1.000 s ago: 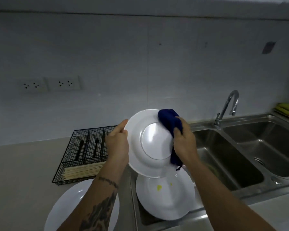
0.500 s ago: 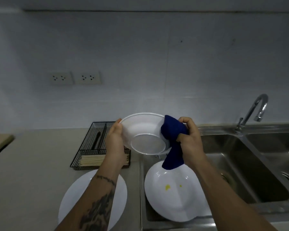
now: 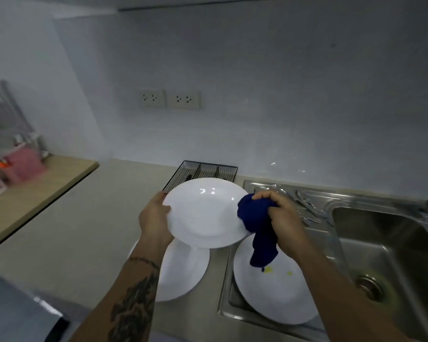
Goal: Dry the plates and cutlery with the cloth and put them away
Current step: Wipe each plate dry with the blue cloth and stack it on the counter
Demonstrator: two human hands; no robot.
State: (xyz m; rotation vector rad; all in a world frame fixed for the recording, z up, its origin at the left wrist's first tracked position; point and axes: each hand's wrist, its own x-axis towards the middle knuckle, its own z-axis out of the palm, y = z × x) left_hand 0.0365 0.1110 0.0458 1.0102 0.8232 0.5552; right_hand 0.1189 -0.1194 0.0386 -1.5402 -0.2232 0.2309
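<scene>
Three white plates showed; one lay flat on the counter, the near plate; above it the left hand gripped the left rim of the raised plate; the right hand bunched the blue cloth against its right rim; a spotted plate lay in the sink, cutlery beyond, a wire tray further left.

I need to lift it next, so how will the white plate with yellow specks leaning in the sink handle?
The white plate with yellow specks looks rigid and glossy, so probably slippery if wet. It leans over the steel sink's edge, so a push may slide it. Likely breakable if dropped; a firm rim grip seems wise.
</scene>
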